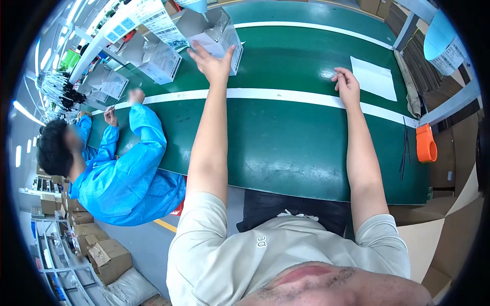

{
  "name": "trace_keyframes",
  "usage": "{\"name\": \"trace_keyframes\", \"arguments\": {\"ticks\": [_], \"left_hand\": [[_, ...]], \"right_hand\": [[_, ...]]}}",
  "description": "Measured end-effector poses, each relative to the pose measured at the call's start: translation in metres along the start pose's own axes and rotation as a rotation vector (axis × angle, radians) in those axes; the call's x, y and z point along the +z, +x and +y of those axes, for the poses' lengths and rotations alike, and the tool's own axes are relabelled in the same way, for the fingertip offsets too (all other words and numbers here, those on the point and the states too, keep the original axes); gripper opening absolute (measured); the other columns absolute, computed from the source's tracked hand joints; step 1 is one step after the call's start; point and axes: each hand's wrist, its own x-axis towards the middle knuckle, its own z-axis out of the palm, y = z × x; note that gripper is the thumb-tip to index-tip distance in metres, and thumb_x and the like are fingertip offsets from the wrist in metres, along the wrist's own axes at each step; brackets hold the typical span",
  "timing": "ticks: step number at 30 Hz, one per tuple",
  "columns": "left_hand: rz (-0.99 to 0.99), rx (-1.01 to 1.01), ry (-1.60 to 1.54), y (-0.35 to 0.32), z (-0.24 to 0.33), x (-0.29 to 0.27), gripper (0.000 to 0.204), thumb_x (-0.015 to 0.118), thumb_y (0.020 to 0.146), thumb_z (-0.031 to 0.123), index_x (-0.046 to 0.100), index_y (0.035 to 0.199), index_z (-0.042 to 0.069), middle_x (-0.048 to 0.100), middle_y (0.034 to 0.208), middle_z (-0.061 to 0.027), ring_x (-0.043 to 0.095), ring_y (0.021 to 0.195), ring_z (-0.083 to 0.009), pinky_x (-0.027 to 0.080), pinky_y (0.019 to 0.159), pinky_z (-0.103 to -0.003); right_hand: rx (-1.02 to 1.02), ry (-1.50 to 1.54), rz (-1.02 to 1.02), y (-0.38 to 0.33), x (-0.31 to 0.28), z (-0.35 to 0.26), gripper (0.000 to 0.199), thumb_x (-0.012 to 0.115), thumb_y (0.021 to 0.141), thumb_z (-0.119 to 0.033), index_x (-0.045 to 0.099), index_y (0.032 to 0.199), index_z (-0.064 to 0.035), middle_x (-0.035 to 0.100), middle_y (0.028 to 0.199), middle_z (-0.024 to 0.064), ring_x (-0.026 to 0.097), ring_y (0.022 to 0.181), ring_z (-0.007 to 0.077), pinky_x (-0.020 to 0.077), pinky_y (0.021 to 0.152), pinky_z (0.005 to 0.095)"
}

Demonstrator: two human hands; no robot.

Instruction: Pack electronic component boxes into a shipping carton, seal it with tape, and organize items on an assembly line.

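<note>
My left hand (213,65) reaches forward to an upright white box (232,43) with its top open and clear plastic wrap inside. Its fingers are spread in front of the box's near side; whether they touch it I cannot tell. My right hand (349,87) hovers over the green table, its fingers loosely bent and slightly apart, with nothing visible in them. Just right of it lies a blank white sheet of paper (375,79).
More white boxes (162,69) stand along the left. A person in a blue smock (127,173) works at my left. Dark cable ties (405,150) and an orange tape dispenser (425,144) are at the table's right edge, beside a metal post (454,104) and cardboard.
</note>
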Motion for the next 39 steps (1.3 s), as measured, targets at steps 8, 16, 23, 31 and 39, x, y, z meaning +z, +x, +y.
{"name": "trace_keyframes", "arguments": {"ticks": [8,16,23,31,39], "left_hand": [[-0.243,0.076,-0.057,0.005,0.021,-0.031,0.107,0.09,0.073,0.041,0.037,0.162,0.013,0.04,0.144,-0.034,0.049,0.131,-0.047,0.046,0.107,-0.051],[-0.486,0.277,-0.454,-0.111,0.095,-0.198,0.09,0.091,0.073,0.03,0.052,0.152,0.009,0.044,0.136,-0.0214,0.052,0.122,-0.0348,0.044,0.106,-0.044],[-0.551,0.277,-0.692,-0.118,0.091,-0.221,0.064,0.082,0.078,0.02,0.06,0.137,0.007,0.044,0.139,-0.0246,0.05,0.126,-0.0364,0.043,0.108,-0.047],[-0.306,0.22,-0.916,-0.14,0.113,-0.209,0.04,0.079,0.085,0.024,0.067,0.119,0.01,0.055,0.129,-0.0192,0.054,0.125,-0.0374,0.042,0.11,-0.05],[-0.508,0.443,-0.737,-0.142,0.127,-0.244,0.038,0.086,0.078,0.029,0.069,0.108,0.013,0.061,0.132,-0.0168,0.058,0.124,-0.0368,0.04,0.107,-0.059]], "right_hand": [[-0.048,-0.066,-0.104,-0.011,0.01,-0.026,0.029,0.058,0.107,-0.016,0.065,0.132,-0.0044,0.072,0.107,0.005,0.064,0.088,0.0097,0.0509,0.073,0.0244],[-0.464,0.198,-0.179,-0.035,0.071,-0.159,0.04,0.068,0.099,-0.021,0.063,0.134,-0.0023,0.065,0.137,0.0144,0.061,0.121,0.0262,0.0478,0.103,0.0368],[-0.706,0.168,-0.726,-0.032,0.062,-0.144,0.027,0.065,0.1,-0.02,0.064,0.116,0.0018,0.064,0.136,0.0179,0.061,0.12,0.0341,0.0462,0.105,0.0424],[-0.155,0.2,-0.302,-0.071,0.063,-0.17,0.044,0.082,0.089,-0.03,0.059,0.117,-0.0046,0.068,0.125,0.0156,0.06,0.124,0.0355,0.0445,0.109,0.0478],[-0.295,0.202,-0.653,-0.078,0.024,-0.174,0.063,0.093,0.073,-0.036,0.065,0.122,-0.0085,0.066,0.136,0.0145,0.047,0.144,0.0395,0.0348,0.12,0.0552]]}}
